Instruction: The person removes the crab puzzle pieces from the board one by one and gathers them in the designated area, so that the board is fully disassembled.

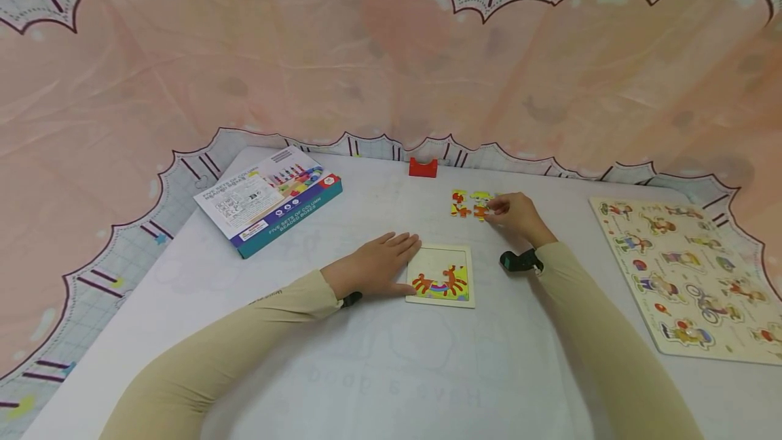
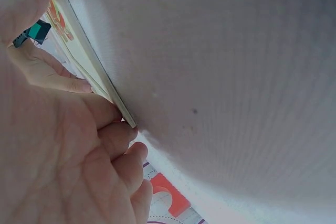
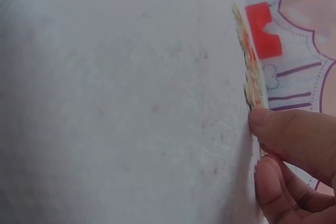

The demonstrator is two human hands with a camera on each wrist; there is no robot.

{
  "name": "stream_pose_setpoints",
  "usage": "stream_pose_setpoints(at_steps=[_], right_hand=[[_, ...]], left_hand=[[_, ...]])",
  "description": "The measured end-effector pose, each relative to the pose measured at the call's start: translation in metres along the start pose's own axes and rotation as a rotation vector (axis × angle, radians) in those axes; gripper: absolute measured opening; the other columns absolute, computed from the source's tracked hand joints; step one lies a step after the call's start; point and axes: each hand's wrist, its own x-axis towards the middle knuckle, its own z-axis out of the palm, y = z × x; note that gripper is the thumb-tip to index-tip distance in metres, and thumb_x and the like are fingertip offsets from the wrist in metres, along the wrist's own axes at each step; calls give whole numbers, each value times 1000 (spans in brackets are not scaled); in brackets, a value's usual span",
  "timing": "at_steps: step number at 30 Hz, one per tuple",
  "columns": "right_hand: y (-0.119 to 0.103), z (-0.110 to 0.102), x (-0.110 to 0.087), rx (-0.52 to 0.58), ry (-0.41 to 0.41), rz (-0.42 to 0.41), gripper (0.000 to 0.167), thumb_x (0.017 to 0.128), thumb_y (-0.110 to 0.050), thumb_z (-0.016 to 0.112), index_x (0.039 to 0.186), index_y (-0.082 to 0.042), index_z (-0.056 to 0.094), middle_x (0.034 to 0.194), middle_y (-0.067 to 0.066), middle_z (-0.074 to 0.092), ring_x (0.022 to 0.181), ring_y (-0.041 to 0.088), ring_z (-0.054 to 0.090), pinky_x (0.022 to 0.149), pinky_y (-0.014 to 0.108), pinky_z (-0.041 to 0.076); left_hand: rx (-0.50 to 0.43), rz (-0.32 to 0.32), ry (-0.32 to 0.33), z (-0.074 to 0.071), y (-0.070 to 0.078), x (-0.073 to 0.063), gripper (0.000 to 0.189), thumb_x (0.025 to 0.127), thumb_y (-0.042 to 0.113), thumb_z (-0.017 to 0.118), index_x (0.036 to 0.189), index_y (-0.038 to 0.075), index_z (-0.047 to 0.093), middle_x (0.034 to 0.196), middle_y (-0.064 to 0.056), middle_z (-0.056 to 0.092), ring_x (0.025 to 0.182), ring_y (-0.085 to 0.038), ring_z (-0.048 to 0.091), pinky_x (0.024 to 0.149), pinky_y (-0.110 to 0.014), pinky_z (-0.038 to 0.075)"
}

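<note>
A square wooden puzzle tray (image 1: pixel 438 303) lies on the white table, with assembled pieces showing orange animal parts and a rainbow (image 1: pixel 441 285) across its lower half. My left hand (image 1: pixel 375 267) rests along the tray's left side, thumb near the lower corner and fingertips at the upper one. Farther back, loose jigsaw pieces (image 1: pixel 460 204) in yellow, orange and red lie grouped. At their right side, my right hand (image 1: pixel 518 214) pinches a puzzle piece (image 1: pixel 482 208) between thumb and fingers. In the right wrist view the thumb (image 3: pixel 278 129) meets the edge of the row of pieces (image 3: pixel 248 51).
A bead-toy box (image 1: pixel 269 199) lies at the back left. Near the back edge stands a red notched block (image 1: pixel 423 168). To the right is a large wooden board (image 1: pixel 672 270) with printed figures. Patterned cloth (image 1: pixel 391 73) hangs behind the table.
</note>
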Motion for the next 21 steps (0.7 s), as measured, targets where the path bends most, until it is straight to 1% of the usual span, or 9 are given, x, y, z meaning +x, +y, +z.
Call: stream_pose_setpoints(at_steps=[7,11,16,21], right_hand=[[0,0,0,6,2,9,32,85,-14,69,111,3,66,96,16,62,87,24,53,73,26,42],[0,0,-1,17,5,12,32,84,-13,69,111,4,65,98,18,63,88,25,55,73,26,44],[0,-3,-7,42,-6,3,37,85,-12,68,117,5,61,105,20,62,94,27,56,80,31,46],[-3,-8,-21,90,-15,-30,42,85,-12,69,121,5,58,111,23,62,102,32,58,92,41,49]], left_hand=[[1,-2,-5,0,0,1,91,85,67,46,152,14,15,159,-2,16,147,-20,14,121,-38,13],[-2,2,-5,0,0,0,91,85,67,47,152,13,15,159,-3,16,147,-20,14,121,-38,13],[-4,8,-3,0,1,0,91,85,67,46,152,13,15,159,-3,16,147,-21,14,121,-39,14],[-5,8,-5,0,0,-1,91,85,67,47,152,13,15,159,-3,16,147,-21,14,121,-39,13]])
